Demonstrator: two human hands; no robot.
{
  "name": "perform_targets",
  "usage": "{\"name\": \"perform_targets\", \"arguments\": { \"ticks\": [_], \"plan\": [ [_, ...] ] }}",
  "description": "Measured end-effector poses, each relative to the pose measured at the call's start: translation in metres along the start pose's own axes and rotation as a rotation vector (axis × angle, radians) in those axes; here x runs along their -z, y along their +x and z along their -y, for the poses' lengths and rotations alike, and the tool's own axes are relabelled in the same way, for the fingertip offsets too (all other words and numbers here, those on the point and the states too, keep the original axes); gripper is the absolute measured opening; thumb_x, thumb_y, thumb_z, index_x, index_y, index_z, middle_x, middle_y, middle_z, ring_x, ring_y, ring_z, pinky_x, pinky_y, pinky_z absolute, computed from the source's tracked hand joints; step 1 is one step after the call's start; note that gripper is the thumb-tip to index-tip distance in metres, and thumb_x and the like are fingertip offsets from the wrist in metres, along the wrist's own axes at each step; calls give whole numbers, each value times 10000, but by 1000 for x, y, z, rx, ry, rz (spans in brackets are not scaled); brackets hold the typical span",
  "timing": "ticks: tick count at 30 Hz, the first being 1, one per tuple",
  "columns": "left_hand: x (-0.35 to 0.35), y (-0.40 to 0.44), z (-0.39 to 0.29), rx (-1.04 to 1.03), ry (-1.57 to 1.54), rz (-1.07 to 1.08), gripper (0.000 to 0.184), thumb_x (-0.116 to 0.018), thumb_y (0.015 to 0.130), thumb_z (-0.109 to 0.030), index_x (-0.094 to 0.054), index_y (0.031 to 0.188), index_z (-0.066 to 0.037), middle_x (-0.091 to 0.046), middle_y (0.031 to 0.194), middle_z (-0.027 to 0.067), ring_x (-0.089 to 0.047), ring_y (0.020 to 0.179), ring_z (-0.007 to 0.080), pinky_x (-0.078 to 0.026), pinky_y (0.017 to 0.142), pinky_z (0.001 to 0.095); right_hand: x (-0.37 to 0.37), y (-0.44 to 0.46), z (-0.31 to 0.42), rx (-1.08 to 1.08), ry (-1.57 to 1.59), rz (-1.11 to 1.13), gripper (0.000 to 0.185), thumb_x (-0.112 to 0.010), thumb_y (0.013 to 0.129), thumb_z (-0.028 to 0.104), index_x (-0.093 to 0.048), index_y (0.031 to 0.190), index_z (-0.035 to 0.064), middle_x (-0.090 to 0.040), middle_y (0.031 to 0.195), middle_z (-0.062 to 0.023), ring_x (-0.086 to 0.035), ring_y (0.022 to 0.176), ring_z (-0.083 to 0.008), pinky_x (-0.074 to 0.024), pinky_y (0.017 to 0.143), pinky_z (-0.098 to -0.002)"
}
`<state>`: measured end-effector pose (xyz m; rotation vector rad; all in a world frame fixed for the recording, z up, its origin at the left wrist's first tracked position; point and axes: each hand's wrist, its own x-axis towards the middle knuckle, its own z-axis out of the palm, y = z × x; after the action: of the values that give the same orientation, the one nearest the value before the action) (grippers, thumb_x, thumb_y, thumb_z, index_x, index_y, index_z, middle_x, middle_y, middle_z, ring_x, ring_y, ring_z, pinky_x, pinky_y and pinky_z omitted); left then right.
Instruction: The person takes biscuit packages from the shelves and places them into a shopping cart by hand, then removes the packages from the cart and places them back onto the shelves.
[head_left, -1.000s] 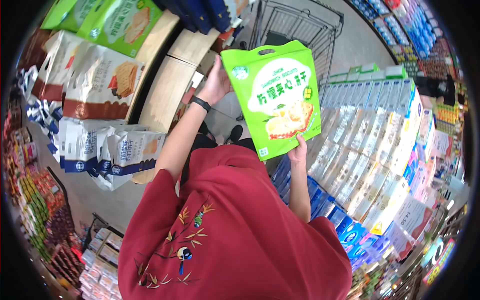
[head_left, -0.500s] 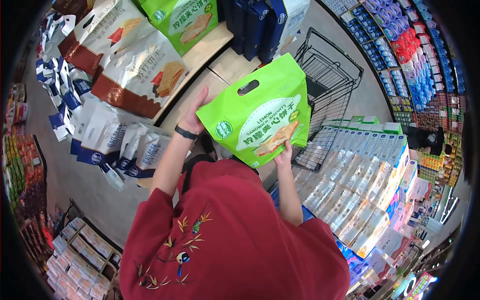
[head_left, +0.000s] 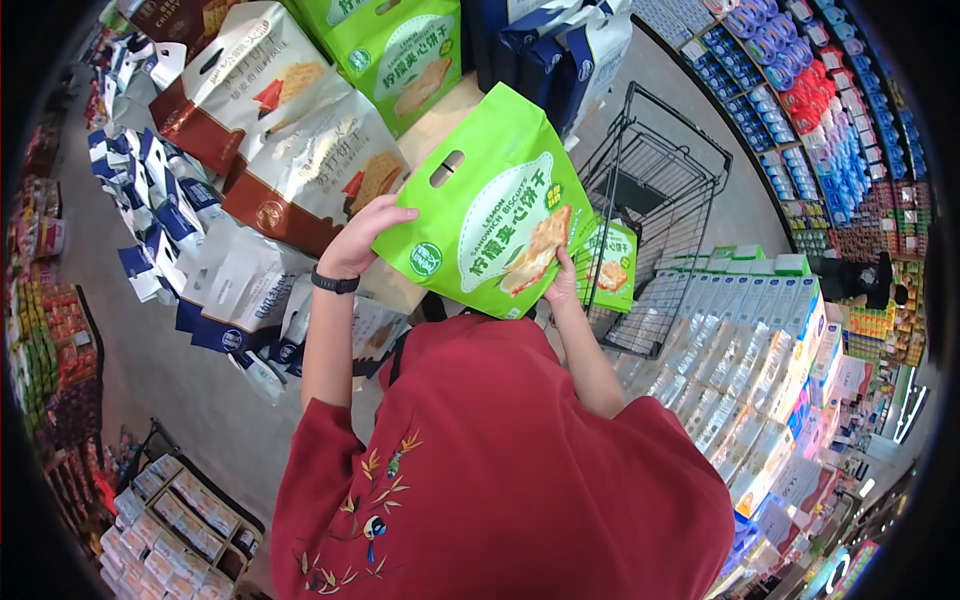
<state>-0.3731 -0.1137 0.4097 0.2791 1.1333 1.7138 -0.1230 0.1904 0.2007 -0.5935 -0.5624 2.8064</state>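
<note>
Between my two hands a green bag of lemon sandwich biscuits (head_left: pixel 490 215) is held up, tilted, its printed front facing me. My left hand (head_left: pixel 368 235), with a black band on the wrist, grips the bag's left edge near the handle hole. At the lower right edge my right hand (head_left: pixel 562 278) holds the bag with fingers on its front. Another green bag (head_left: pixel 610 265) shows behind it, at the near end of the shopping cart (head_left: pixel 665 190). More green bags (head_left: pixel 405 65) stand on the display at the top.
White and brown biscuit bags (head_left: pixel 320 165) stand at the upper left, with white and blue bags (head_left: pixel 240 275) below them. Dark blue bags (head_left: pixel 590 60) are at the top. Stacked tissue packs (head_left: pixel 730 340) rise on the right. A person in dark clothes (head_left: pixel 850 280) is far right.
The held bag has tilted and moved left and down with my hands. The other green bag by the cart has come into view. The display bags now appear further right.
</note>
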Motion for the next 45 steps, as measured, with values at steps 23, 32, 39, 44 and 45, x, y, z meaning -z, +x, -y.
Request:
{"name": "perform_targets", "arguments": {
  "ticks": [23,32,39,44,45],
  "plan": [
    [-58,141,-156,-221,1360,-791,315,-592,997,-246,-588,880,47,-487,653,203,-440,567,257,-397,580,376,-53,272,62,-448,-152,301,491,-679,939,108,-488,1389,63,-571,1385,-74,-544,1277,-238,-410,1101,-471],
    [-29,168,-167,-142,1409,-961,324,-601,995,-272,-641,924,42,-514,636,187,-459,560,218,-402,580,366,-79,346,17,-472,-166,172,518,-731,919,179,-461,1356,111,-573,1343,-47,-540,1251,-221,-403,1061,-478],
    [-13,202,-179,-106,1484,-947,353,-583,999,-306,-622,892,28,-520,657,223,-505,576,326,-405,588,418,-79,372,12,-411,-148,96,547,-727,928,194,-432,1385,134,-542,1370,-46,-520,1268,-220,-397,1053,-459],
    [12,218,-182,-77,1508,-999,368,-588,1009,-273,-571,843,54,-411,612,140,-389,577,163,-372,567,365,-83,387,-5,-369,-379,-38,564,-747,919,253,-443,1371,107,-555,1332,-40,-521,1240,-204,-406,1047,-446],
    [15,220,-181,-114,1507,-1000,363,-589,1006,-272,-575,846,54,-428,621,158,-406,574,193,-379,573,374,-85,387,-7,-352,-404,-52,565,-752,915,268,-448,1363,107,-556,1327,-38,-517,1238,-198,-412,1040,-448]
  ]
}}
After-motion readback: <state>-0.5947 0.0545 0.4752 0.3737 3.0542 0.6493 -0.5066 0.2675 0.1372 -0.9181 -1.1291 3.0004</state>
